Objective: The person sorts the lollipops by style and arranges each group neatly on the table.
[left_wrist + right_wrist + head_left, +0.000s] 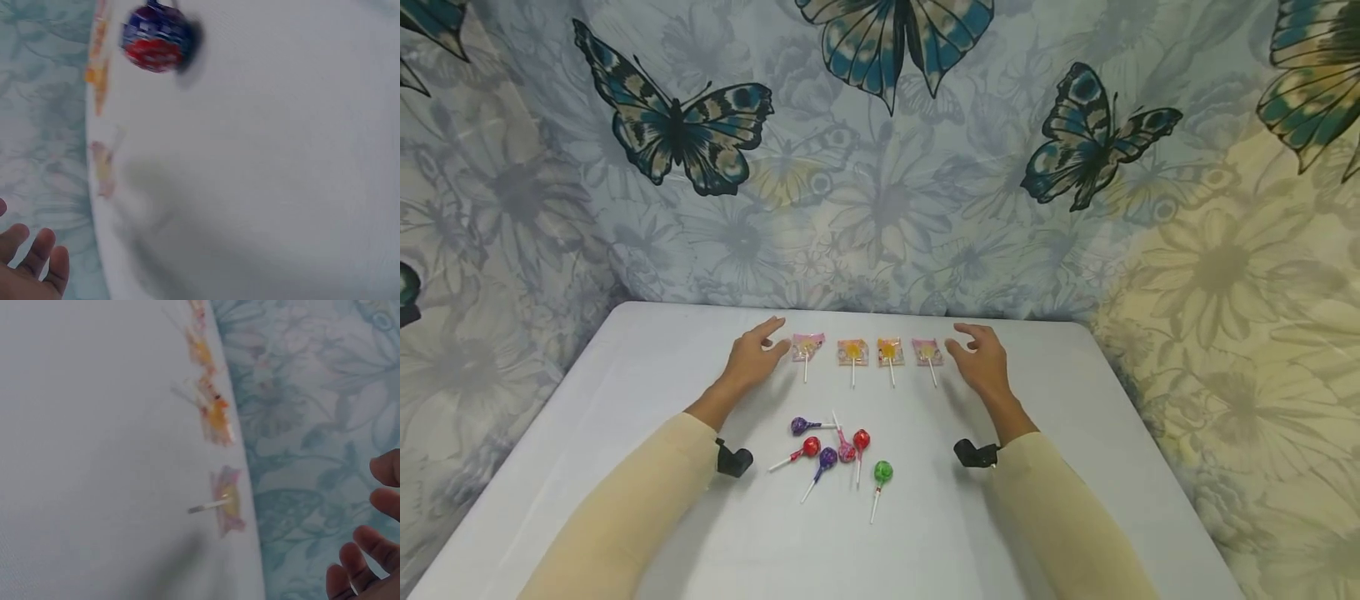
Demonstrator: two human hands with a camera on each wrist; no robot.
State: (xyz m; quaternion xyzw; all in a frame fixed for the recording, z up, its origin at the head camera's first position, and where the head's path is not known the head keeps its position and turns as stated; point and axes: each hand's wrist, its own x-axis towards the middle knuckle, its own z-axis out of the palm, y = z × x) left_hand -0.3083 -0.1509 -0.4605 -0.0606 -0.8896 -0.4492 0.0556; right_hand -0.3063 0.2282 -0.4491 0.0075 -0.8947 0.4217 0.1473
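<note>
Several flat lollipops in clear square wrappers lie in a row near the table's back edge, sticks toward me. My left hand (757,353) is beside the leftmost pink-wrapped lollipop (808,343), fingers spread and holding nothing. At the other end, my right hand (983,360) hovers by another pink-wrapped lollipop (927,351), its fingers loosely bent around nothing. Between these two lie an orange-wrapped lollipop (853,351) and a yellow-orange one (891,350). In the right wrist view, the fingers (375,547) appear beyond the table edge, apart from the nearest lollipop (228,501).
Nearer to me lie several round lollipops, loosely grouped: a green one (883,472), red ones (862,439), purple ones (827,457) and a pink one (846,452). The white table (1037,533) meets a wall covering (880,217) printed with butterflies and flowers.
</note>
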